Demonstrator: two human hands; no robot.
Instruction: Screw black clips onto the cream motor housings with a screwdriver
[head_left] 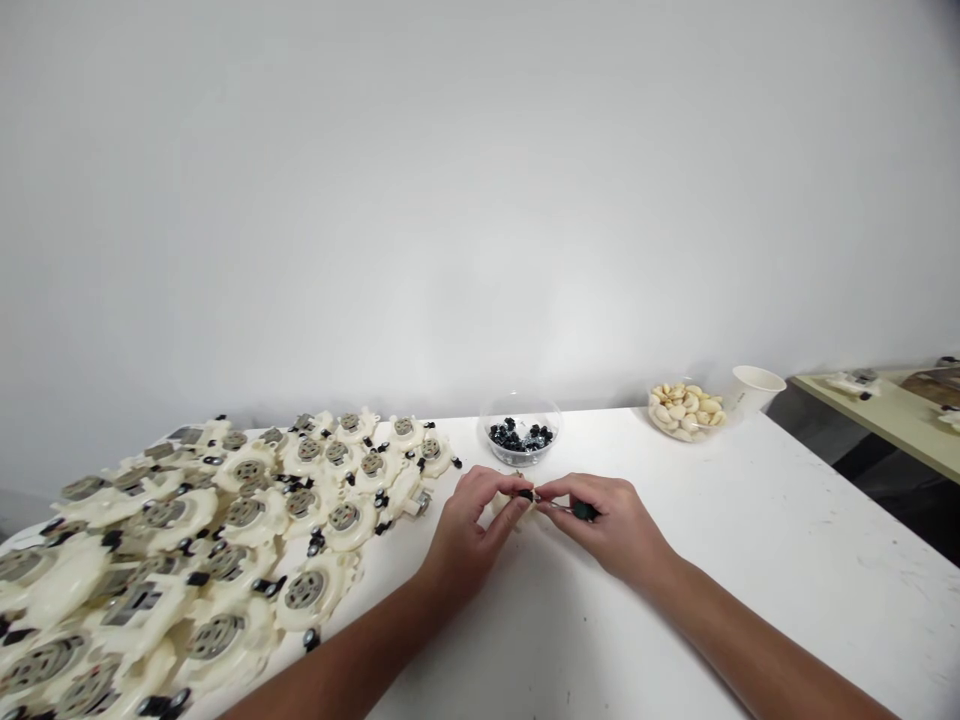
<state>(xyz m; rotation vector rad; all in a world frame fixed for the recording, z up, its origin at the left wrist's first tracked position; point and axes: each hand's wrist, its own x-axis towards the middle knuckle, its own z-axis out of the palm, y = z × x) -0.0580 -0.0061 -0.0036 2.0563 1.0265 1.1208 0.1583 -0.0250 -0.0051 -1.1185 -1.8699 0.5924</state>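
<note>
My left hand (476, 522) and my right hand (600, 520) meet above the white table (750, 540), a little right of the middle of the view. The left fingers pinch a small cream plastic part (510, 504) with a small black piece (526, 495) at its edge. The right hand grips a small screwdriver (574, 510) with a dark green handle, its thin metal shaft pointing at the black piece. The fingers hide much of the cream part.
To the left lies a dense spread of cream plastic assemblies (247, 530) with grey centres and black clips. Behind my hands stand a clear bowl of black pieces (520, 432), a clear bowl of cream pieces (685, 412) and a white cup (757, 388). A second table (885, 420) stands beyond the right edge.
</note>
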